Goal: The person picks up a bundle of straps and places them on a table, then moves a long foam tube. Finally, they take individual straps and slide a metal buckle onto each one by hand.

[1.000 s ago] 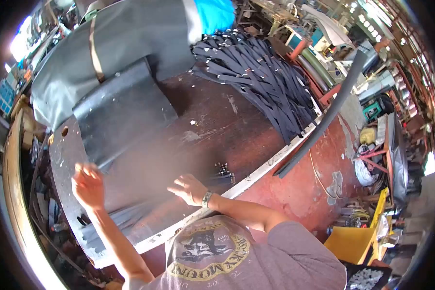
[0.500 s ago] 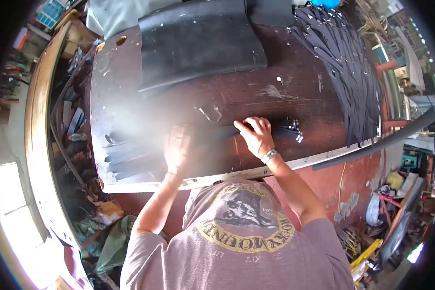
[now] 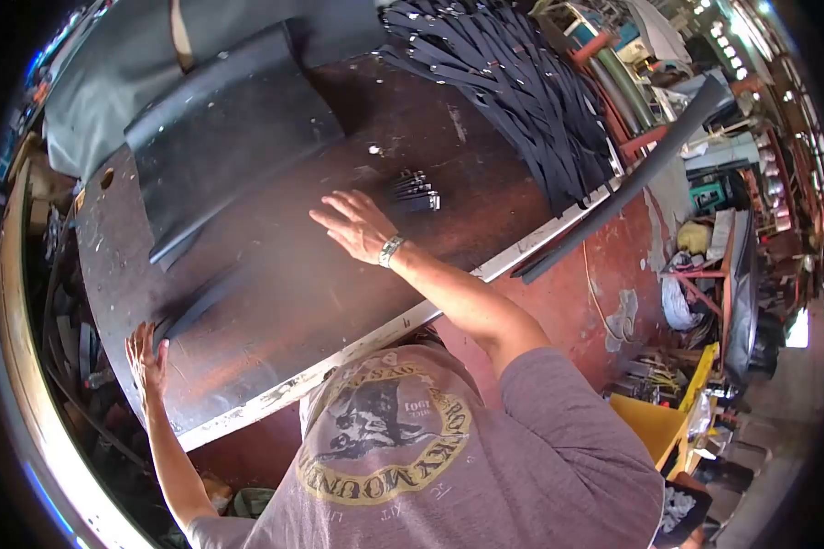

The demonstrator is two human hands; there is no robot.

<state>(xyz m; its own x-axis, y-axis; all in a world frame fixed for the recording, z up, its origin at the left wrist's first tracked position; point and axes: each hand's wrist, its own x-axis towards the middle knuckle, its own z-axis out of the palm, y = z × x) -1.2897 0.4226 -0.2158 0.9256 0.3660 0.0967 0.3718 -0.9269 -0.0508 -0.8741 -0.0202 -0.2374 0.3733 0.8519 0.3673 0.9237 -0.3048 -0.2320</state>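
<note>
Head view: left hand and right hand, fingers spread, near dark strips, with black sheet and strap pile beyond.

A worn, pale-edged table dominates the center. Small lights glow at upper right; a yellow box sits lower right.

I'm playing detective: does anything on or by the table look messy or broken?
The long flat black strips lie in a messy tangle on the right of the dark brown table. Below its edge, the red painted surface has grey patches, perhaps flaked paint.
</note>
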